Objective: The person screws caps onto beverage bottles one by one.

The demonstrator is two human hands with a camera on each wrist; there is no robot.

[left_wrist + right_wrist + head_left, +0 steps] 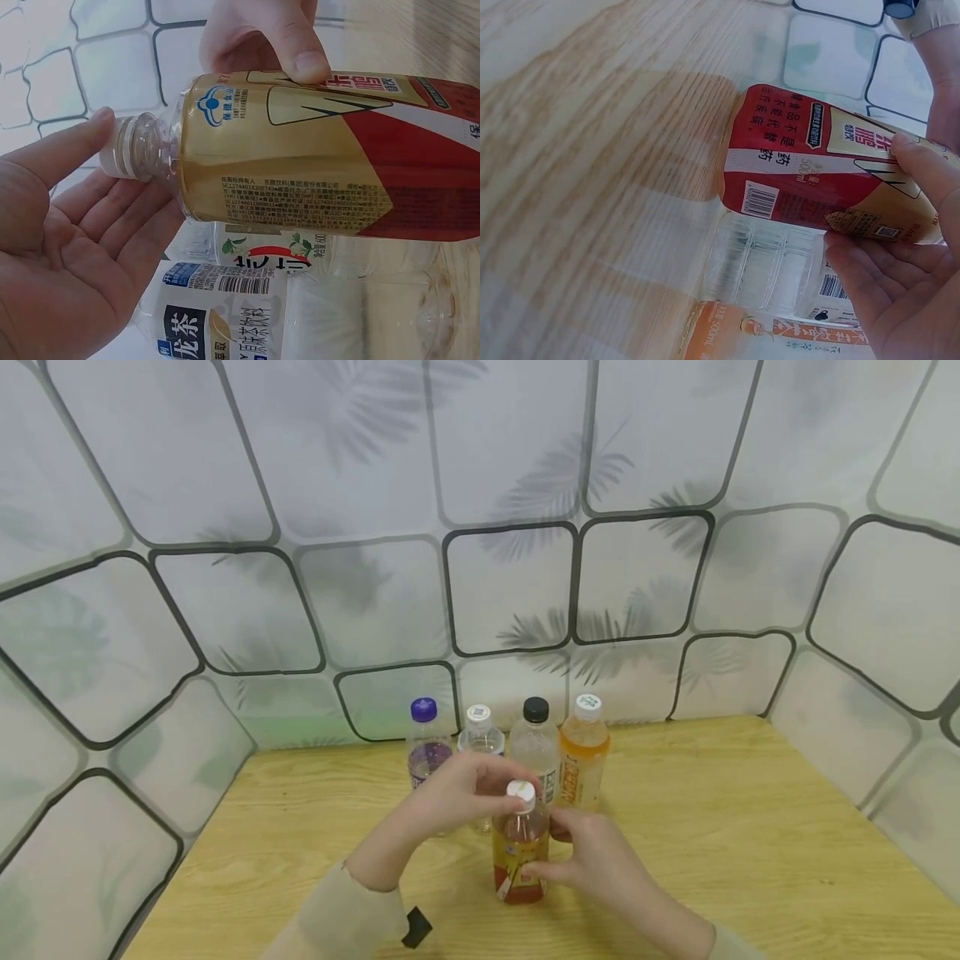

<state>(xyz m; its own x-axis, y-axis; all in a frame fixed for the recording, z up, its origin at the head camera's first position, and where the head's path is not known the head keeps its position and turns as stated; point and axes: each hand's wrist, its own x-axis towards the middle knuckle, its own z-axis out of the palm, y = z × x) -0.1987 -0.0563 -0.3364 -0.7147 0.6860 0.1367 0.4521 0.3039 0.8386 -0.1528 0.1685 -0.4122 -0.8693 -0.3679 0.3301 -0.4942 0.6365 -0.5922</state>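
A drink bottle with a gold and red label and a white cap stands upright in front of the other bottles. At its top, my left hand pinches the cap between thumb and fingers; in the left wrist view the thumb lies against the cap's side. My right hand holds the bottle's body from the right. Its thumb presses on the label in the right wrist view, with the fingers on the opposite side. Reddish-brown liquid shows through the clear neck.
Behind stand a purple-capped bottle, a white-capped clear bottle, a black-capped bottle and an orange-labelled bottle. All are on a wood-grain table. A patterned wall covering borders the table's back and sides.
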